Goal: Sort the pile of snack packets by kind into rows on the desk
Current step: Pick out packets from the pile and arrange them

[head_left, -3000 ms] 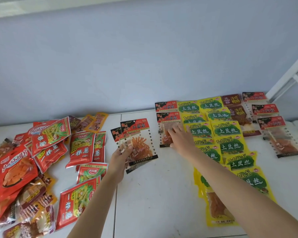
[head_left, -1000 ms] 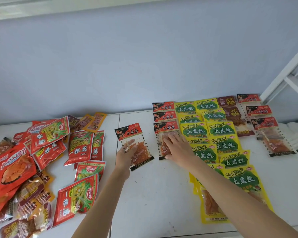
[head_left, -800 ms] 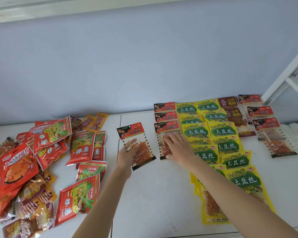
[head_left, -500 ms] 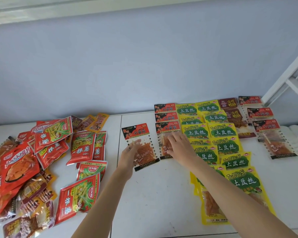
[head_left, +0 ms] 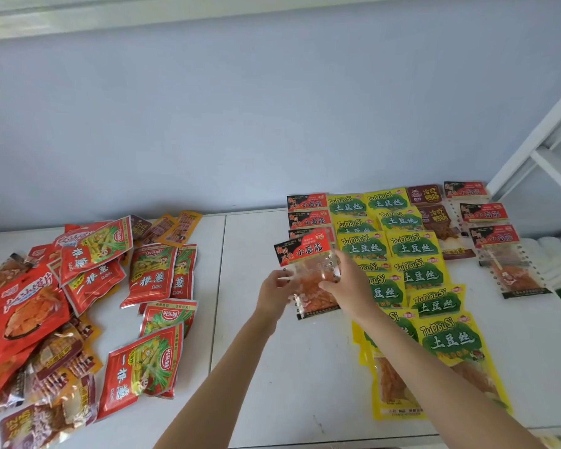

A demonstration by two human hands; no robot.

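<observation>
Both hands share one red-headed gluten packet (head_left: 308, 273): left hand (head_left: 274, 291) pinches its left edge, right hand (head_left: 345, 286) grips its right side, above the desk (head_left: 256, 367) near the far edge. Header points away, long axis roughly front-to-back, tilted. Risk: lowered askew, it nudges the overlapped red-headed row (head_left: 306, 210) or the yellow potato-shred packets (head_left: 415, 273).

A plain pale blue-grey wall (head_left: 272, 108) fills the upper view, well beyond the fingers. A white ledge (head_left: 78, 17) crosses its top edge (detail blurred). The white desk (head_left: 259, 384) lies below the fingers; a seam (head_left: 219, 286) divides its top just left of them. A white slanted frame (head_left: 538, 150) stands far right. Lighting is soft and even.
</observation>
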